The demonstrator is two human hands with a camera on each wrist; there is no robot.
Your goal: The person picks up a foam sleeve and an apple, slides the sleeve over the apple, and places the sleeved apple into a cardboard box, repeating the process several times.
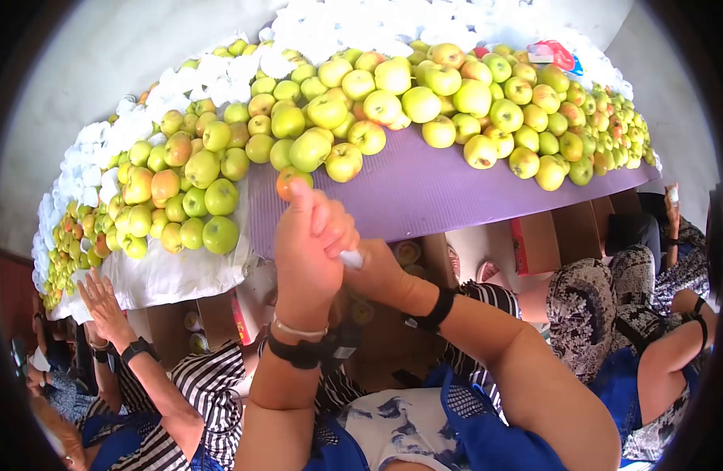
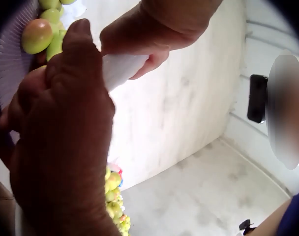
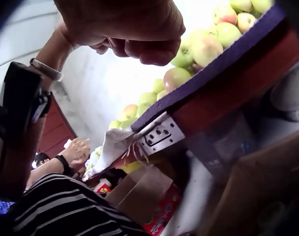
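Observation:
In the head view, my left hand (image 1: 314, 231) has its thumb raised and fingers curled, in front of the apples (image 1: 310, 149). Close against it is my right hand (image 1: 377, 271), lower and to the right, with a soft white piece (image 1: 351, 257) showing between them. The left wrist view has that white piece (image 2: 122, 69) running from the curled fingers of my right hand (image 2: 159, 24) to the edge of my left hand (image 2: 71, 132). What lies inside my left fist is hidden. A hand (image 3: 125, 29) fills the top of the right wrist view.
Apples cover much of the purple-topped table (image 1: 448, 188), with white foam pieces (image 1: 338, 27) heaped behind. Cardboard boxes (image 1: 558, 239) stand under its front edge. Other people sit on both sides, one with a raised hand (image 1: 106, 306) at left.

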